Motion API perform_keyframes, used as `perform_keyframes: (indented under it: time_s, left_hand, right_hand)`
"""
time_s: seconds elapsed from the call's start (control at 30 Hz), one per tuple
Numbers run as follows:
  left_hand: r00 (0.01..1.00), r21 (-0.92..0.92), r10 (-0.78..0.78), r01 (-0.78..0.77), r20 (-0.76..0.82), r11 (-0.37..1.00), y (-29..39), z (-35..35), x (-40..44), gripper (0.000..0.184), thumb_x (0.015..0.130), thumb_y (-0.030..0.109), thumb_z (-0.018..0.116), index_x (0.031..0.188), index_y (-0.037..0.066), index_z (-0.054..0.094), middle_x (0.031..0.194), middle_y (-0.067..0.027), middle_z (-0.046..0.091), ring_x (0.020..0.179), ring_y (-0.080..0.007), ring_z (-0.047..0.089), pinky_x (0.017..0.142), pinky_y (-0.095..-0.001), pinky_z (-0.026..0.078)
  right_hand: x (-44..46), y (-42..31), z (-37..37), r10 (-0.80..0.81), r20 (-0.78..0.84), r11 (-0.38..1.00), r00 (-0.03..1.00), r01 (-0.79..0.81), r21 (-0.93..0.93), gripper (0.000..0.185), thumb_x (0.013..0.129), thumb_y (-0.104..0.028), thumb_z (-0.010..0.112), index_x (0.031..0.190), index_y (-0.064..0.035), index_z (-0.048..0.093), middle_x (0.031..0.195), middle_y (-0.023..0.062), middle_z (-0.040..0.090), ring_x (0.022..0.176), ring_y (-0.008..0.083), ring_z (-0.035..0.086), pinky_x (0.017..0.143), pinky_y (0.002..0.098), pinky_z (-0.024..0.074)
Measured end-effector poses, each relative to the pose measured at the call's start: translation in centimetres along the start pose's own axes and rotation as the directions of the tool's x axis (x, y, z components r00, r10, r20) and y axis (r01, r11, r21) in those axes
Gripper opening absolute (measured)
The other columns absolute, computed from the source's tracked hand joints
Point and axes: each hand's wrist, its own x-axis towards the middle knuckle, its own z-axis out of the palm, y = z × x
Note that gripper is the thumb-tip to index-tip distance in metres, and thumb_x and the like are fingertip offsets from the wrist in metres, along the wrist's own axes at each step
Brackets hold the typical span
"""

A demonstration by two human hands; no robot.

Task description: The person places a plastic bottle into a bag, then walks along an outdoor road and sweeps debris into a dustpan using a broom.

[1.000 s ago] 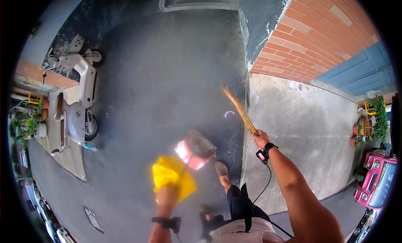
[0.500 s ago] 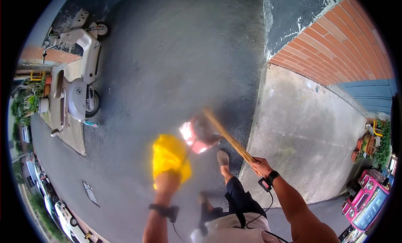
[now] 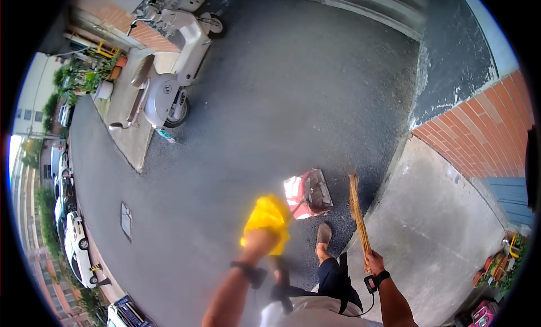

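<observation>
My left hand (image 3: 262, 242) is closed around a bunched yellow plastic bag (image 3: 267, 215). A thin handle runs from a red and white dustpan (image 3: 298, 194) up toward this hand and passes behind the bag, so the grip on it is partly hidden. Dark dirt shows in the mouth of the dustpan, which is just ahead of my right shoe. In my right hand (image 3: 374, 261) is a straw broom (image 3: 359, 217), gripped at its near end, with its far tip close to the ground right of the dustpan.
Dark asphalt (image 3: 270, 101) spreads ahead. A pale scooter (image 3: 166, 96) stands at upper left. To the right are a raised concrete slab (image 3: 422, 214) and a brick wall (image 3: 479, 130). Potted plants (image 3: 501, 262) sit at far right, and parked cars (image 3: 76, 245) line the left.
My view has turned, shifting the scene rightward. The dustpan, blurred and tilted before, now appears flatter and lower. The broom has swung from slanting across it to nearly upright in view, apart from it.
</observation>
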Motion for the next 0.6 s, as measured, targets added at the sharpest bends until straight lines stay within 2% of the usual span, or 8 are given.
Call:
perform_keyframes:
  time_s: [0.1,0.2,0.27,0.33,0.4,0.47,0.5,0.6]
  left_hand:
    - [0.988,-0.089,-0.104,0.114,0.118,0.989,-3.8,0.6,-1.7,0.038,0.089,0.038,0.061,0.104,0.006,0.075,0.102,-0.0153,0.073,0.096,-0.034,0.069,0.086,-0.0427,0.055]
    - [0.983,-0.228,-0.155,0.173,0.094,0.958,-8.4,2.0,-4.7,0.039,0.089,0.041,0.06,0.103,0.007,0.075,0.103,-0.0154,0.073,0.097,-0.0344,0.069,0.087,-0.0425,0.055]
    - [0.963,-0.217,-0.207,0.242,0.171,0.946,-11.8,3.9,-7.2,0.046,0.088,0.047,0.056,0.105,0.009,0.075,0.107,-0.0166,0.073,0.099,-0.0352,0.069,0.086,-0.0434,0.055]
    - [0.956,-0.338,-0.267,0.293,0.121,0.894,-14.7,5.7,-11.1,0.048,0.088,0.049,0.057,0.104,0.008,0.075,0.104,-0.0171,0.073,0.097,-0.0354,0.07,0.084,-0.0436,0.055]
    - [0.941,-0.44,-0.338,0.305,0.003,0.845,-17.8,8.2,-14.9,0.05,0.088,0.051,0.058,0.105,0.008,0.075,0.101,-0.017,0.074,0.097,-0.0355,0.07,0.083,-0.043,0.056]
    - [0.937,-0.469,-0.343,0.329,0.058,0.82,-21.0,8.5,-19.2,0.052,0.087,0.052,0.059,0.108,0.007,0.073,0.101,-0.0168,0.074,0.096,-0.0342,0.071,0.082,-0.0423,0.056]
    - [0.918,-0.517,-0.395,0.344,0.011,0.784,-22.6,9.9,-21.4,0.052,0.088,0.053,0.059,0.106,0.007,0.074,0.1,-0.0164,0.074,0.094,-0.0338,0.071,0.081,-0.0422,0.056]
    - [0.858,-0.664,-0.509,0.341,-0.069,0.666,-27.9,15.9,-27.1,0.049,0.086,0.051,0.064,0.098,0.005,0.075,0.088,-0.0153,0.075,0.086,-0.035,0.072,0.078,-0.0425,0.057]
  right_hand:
    - [-1.5,2.4,-1.4,0.003,0.015,0.997,1.0,-0.001,-0.079,0.022,0.099,-0.029,0.059,0.095,-0.0076,0.059,0.064,0.006,0.057,0.042,0.0179,0.052,0.037,0.0343,0.0414]
    - [-4.3,3.8,-2.2,0.09,-0.024,0.989,0.996,-0.092,-0.12,0.019,0.098,-0.027,0.059,0.096,-0.0088,0.059,0.064,0.0076,0.057,0.044,0.0195,0.054,0.038,0.0351,0.0418]
    - [-4.6,6.1,-3.8,0.152,-0.037,0.963,0.988,-0.156,-0.221,0.022,0.098,-0.028,0.057,0.11,-0.0098,0.058,0.066,0.009,0.058,0.047,0.0215,0.056,0.039,0.0367,0.0446]
    - [-6.7,6.7,-3.6,0.112,-0.098,0.948,0.989,-0.136,-0.288,0.018,0.095,-0.025,0.06,0.097,-0.007,0.061,0.064,0.0059,0.056,0.045,0.0201,0.054,0.039,0.0365,0.0431]
    - [-8.5,8.0,-4.9,-0.02,0.0,0.807,1.0,0.016,-0.59,0.025,0.097,-0.028,0.065,0.106,-0.0051,0.069,0.078,0.0044,0.065,0.064,0.0155,0.059,0.053,0.0353,0.0497]
    - [-8.8,8.8,-5.5,-0.055,0.14,0.908,0.989,0.108,-0.404,0.011,0.095,-0.016,0.064,0.098,-0.0064,0.069,0.068,-0.0021,0.06,0.057,0.0074,0.055,0.047,0.0286,0.0449]
    - [-8.9,9.1,-4.8,-0.157,0.166,0.742,0.973,0.227,-0.631,0.011,0.094,-0.014,0.064,0.098,-0.0047,0.068,0.07,-0.0001,0.06,0.059,0.0117,0.057,0.048,0.0326,0.046]
    - [-12.5,8.3,0.8,-0.196,0.07,0.71,0.978,0.191,-0.678,0.016,0.094,-0.019,0.066,0.098,-0.003,0.068,0.073,0.0036,0.062,0.06,0.0167,0.057,0.05,0.0361,0.0477]
